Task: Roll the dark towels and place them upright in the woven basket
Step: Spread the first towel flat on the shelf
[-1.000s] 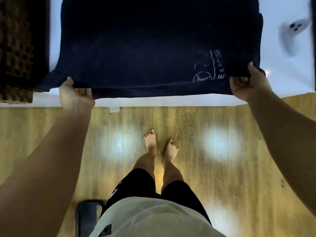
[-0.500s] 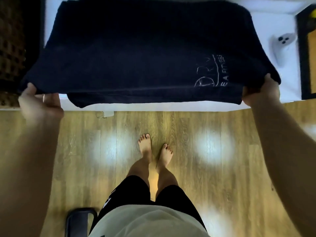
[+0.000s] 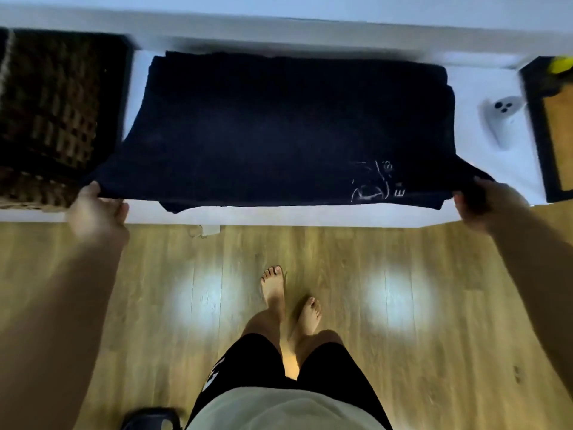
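On the white counter (image 3: 310, 216) in front of me the dark towel (image 3: 279, 135) lies spread wide, logo near its R front corner; its back part rests on the counter, its front edge seems held up a bit by both hands, and a lower layer peeks out beneath, so I take it as folded double. My left hand (image 3: 99, 212) pinches the front-L corner, thumb on top, fingers (image 3: 121, 209) curled under; my right hand (image 3: 486, 203) grips the front-R corner w/ cloth bunched in it, tho blur hides exactly how the fingers lie; both are closed on cloth, neither free. At the L end of the counter sits the woven basket (image 3: 52, 113), just beside the towel's L corner; touching or not, can't tell; its inside is too dark to say what it holds. To the R lie a white controller (image 3: 504, 119) and a dark tray (image 3: 533, 135), apart from the towel.

Step in hand, imo: laying out & squaring the towel, i.e. prep before rolling; no roll begun yet, so it's early for this towel. Nxt move calls for: lower the front edge flat; pull slack out evenly w/ both hands; then let go of the corners and start a tight roll from one short end; keep the edges aligned so the roll can stand upright in the basket.
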`<move>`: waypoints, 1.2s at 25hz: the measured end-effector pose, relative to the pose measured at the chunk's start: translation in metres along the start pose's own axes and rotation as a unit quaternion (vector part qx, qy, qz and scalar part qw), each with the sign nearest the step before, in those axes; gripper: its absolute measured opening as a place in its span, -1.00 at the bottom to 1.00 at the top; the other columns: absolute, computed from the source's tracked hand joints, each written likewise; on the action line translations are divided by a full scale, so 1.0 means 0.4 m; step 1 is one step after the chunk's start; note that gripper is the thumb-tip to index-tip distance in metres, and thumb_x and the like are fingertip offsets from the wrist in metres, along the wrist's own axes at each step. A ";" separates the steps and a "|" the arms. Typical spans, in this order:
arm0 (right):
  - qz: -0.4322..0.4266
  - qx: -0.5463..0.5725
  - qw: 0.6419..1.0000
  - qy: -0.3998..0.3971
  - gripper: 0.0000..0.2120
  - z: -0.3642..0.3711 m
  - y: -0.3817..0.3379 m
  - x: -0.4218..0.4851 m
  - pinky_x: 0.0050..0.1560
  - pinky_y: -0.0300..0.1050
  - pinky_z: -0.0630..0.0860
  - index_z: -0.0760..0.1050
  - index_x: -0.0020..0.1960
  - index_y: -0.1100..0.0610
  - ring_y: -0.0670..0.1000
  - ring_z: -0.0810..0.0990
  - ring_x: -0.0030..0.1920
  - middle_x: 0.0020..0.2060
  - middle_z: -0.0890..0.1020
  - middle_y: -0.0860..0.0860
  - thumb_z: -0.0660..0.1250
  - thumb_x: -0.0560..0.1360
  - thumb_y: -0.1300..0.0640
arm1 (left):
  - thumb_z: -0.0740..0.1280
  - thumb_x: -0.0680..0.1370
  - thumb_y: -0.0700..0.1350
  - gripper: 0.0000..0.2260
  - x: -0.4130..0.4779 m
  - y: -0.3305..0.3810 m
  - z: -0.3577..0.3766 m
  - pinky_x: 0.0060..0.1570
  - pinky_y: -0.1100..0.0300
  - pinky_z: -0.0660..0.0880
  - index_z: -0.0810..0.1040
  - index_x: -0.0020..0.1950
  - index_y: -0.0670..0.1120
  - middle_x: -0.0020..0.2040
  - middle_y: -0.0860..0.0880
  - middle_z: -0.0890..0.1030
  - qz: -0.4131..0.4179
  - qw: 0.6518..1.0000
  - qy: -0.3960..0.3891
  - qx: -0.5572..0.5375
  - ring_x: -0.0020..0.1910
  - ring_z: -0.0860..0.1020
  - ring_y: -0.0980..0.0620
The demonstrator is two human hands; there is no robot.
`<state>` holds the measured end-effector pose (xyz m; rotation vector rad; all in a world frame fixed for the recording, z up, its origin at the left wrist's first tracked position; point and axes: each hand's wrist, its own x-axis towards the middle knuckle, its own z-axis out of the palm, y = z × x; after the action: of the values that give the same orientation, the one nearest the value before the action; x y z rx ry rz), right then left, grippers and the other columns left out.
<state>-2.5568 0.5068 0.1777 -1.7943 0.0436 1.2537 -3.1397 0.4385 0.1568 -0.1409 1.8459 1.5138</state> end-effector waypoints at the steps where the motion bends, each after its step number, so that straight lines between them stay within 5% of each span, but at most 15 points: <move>1: -0.012 0.072 0.997 -0.023 -0.97 -0.001 -0.025 -0.038 -0.33 -0.24 0.59 0.50 0.01 0.11 -0.06 0.62 -0.42 -0.30 0.63 -0.01 0.31 0.57 0.17 | 0.26 0.55 -0.06 -0.89 -0.015 0.023 -0.011 -0.39 0.31 0.36 0.48 -0.16 -0.04 -0.47 0.08 0.47 0.023 1.000 0.011 -0.013 -0.51 0.45 0.15; 4: -0.013 0.133 0.990 -0.051 -0.85 -0.038 -0.047 -0.134 -0.33 -0.30 0.56 0.47 -0.15 0.07 -0.09 0.53 -0.58 -0.53 0.55 -0.04 0.25 0.60 0.13 | 0.29 0.49 -0.05 -0.91 -0.086 0.090 -0.039 -0.45 0.32 0.28 0.50 -0.17 -0.05 -0.46 0.04 0.47 0.029 0.998 0.037 -0.045 -0.48 0.46 0.10; 6: -0.018 0.108 0.992 -0.066 -0.81 -0.066 -0.045 -0.187 -0.42 -0.31 0.53 0.42 -0.19 0.07 -0.11 0.53 -0.56 -0.44 0.52 -0.06 0.22 0.61 0.15 | 0.31 0.46 -0.04 -0.89 -0.125 0.132 -0.080 -0.45 0.27 0.28 0.49 -0.14 -0.06 -0.42 0.01 0.49 0.028 0.999 0.004 -0.036 -0.52 0.45 0.10; 8: -0.061 0.111 0.988 -0.087 -0.84 -0.086 -0.066 -0.234 -0.30 -0.33 0.57 0.42 -0.15 0.09 -0.14 0.58 -0.39 -0.28 0.53 -0.05 0.21 0.61 0.18 | 0.32 0.45 -0.01 -0.88 -0.164 0.169 -0.101 -0.32 0.21 0.38 0.47 -0.16 -0.05 -0.48 0.05 0.45 0.031 0.997 -0.046 -0.056 -0.53 0.46 0.12; 11: -0.103 0.114 0.980 -0.127 -0.88 -0.121 -0.123 -0.327 -0.26 -0.33 0.59 0.49 -0.06 0.15 -0.14 0.62 -0.35 -0.27 0.59 -0.01 0.22 0.61 0.18 | 0.26 0.57 -0.01 -0.86 -0.290 0.272 -0.146 -0.31 0.37 0.42 0.45 -0.16 -0.03 -0.56 0.11 0.40 -0.016 0.987 -0.098 -0.124 -0.45 0.49 0.21; 16: -0.189 0.211 0.937 -0.204 -0.83 -0.136 -0.199 -0.462 -0.15 -0.15 0.63 0.36 0.20 0.24 0.05 0.67 -0.04 0.00 0.55 0.15 0.15 0.64 0.21 | 0.25 0.62 -0.06 -0.83 -0.443 0.409 -0.183 -0.16 0.28 0.58 0.54 0.15 -0.07 -0.03 0.10 0.65 -0.037 0.955 -0.166 -0.241 -0.06 0.66 0.12; 20: -0.258 0.244 0.902 -0.245 -0.66 -0.117 -0.246 -0.551 0.01 -0.03 0.61 0.32 0.37 0.25 0.08 0.71 -0.06 0.07 0.59 0.18 0.22 0.61 0.25 | 0.30 0.60 -0.14 -0.82 -0.563 0.489 -0.175 -0.15 0.18 0.63 0.57 0.18 -0.13 0.05 -0.04 0.66 0.012 0.918 -0.212 -0.334 -0.01 0.66 0.02; 25: -0.269 0.291 0.880 -0.262 -0.62 -0.034 -0.372 -0.601 -0.12 -0.08 0.64 0.26 0.41 0.22 0.06 0.71 -0.07 0.08 0.59 0.17 0.21 0.61 0.24 | 0.30 0.61 -0.11 -0.82 -0.576 0.622 -0.143 -0.16 0.23 0.62 0.56 0.18 -0.10 0.02 -0.02 0.66 0.063 0.899 -0.212 -0.377 0.02 0.66 0.05; 30: -0.294 0.196 0.910 -0.218 -0.58 0.114 -0.451 -0.551 -0.07 -0.15 0.61 0.24 0.46 0.25 0.03 0.70 -0.11 0.17 0.56 0.18 0.19 0.63 0.20 | 0.31 0.61 -0.16 -0.84 -0.463 0.672 0.024 -0.12 0.21 0.63 0.55 0.16 -0.15 0.05 -0.12 0.66 0.102 0.919 -0.195 -0.328 0.05 0.67 -0.03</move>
<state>-2.6072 0.5452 0.4592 -1.0357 -0.4391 1.0716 -3.1380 0.4622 0.4826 0.0445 1.0148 2.0864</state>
